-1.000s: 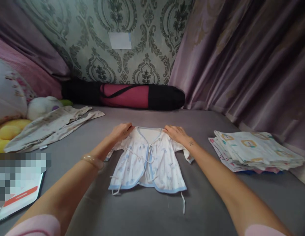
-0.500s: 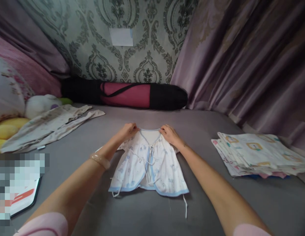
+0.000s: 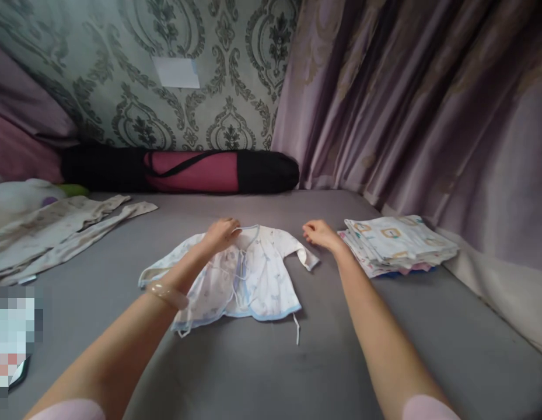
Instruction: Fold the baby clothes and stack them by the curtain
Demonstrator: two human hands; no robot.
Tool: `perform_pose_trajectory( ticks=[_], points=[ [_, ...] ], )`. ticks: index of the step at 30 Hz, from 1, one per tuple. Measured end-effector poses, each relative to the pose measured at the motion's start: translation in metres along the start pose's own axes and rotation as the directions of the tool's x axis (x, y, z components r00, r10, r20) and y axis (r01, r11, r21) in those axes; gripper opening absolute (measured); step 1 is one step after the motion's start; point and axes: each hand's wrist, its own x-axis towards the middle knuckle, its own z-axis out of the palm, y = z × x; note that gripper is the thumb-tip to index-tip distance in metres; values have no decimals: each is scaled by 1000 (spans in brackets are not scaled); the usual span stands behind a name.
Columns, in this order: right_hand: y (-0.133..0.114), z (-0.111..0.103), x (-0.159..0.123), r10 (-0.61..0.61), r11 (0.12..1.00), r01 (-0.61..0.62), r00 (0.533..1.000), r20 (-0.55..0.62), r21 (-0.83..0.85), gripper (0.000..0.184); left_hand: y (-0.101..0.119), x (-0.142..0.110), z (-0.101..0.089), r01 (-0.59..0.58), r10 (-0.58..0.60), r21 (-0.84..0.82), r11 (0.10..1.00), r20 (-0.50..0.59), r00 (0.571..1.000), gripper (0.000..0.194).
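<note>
A white baby shirt (image 3: 266, 280) with a small print, blue edging and thin ties lies spread on the grey bed surface, its collar towards the far side. At the collar's left side, my left hand (image 3: 224, 234) has its fingers bent over the cloth, pinching it; the fingertips are partly hidden. My right hand (image 3: 322, 234) is off the shirt, just beyond its right sleeve (image 3: 308, 256). Its fingers are curled together and nothing shows in them. Several folded printed cloths (image 3: 399, 239) are stacked right of that hand.
Patterned baby trousers (image 3: 56, 230) lie at the left, beside a white plush toy (image 3: 25, 195). A black and red long bag (image 3: 192, 172) lies along the wall. Purple curtains (image 3: 406, 105) hang at the right. A partly blurred device (image 3: 19, 373) is at the lower left.
My right hand has let go of the shirt's collar and moved right. The shirt's sleeves now lie spread out to both sides. The view has turned to the right.
</note>
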Motion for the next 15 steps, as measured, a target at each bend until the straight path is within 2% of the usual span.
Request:
perform_pose_trajectory(
  ticks=[2,4,8,11,15],
  points=[
    [20,-7,-16,112,994,-111,993,32,-22,22,25,8,12,-52,52,-91,994,-10,999,21],
    [31,-7,-29,153,987,-150,987,55,-62,20,50,15,26,-73,68,-143,987,-41,997,20],
    [29,-4,-44,158,981,-146,983,90,-125,16,86,20,54,-63,44,-159,985,-120,992,27],
    [19,-4,-46,133,984,-117,984,118,-137,12,97,17,67,-47,21,-150,988,-171,985,28],
    [15,-5,-45,94,992,-84,989,118,-91,5,97,13,77,-46,17,-134,990,-209,978,30]
  ],
)
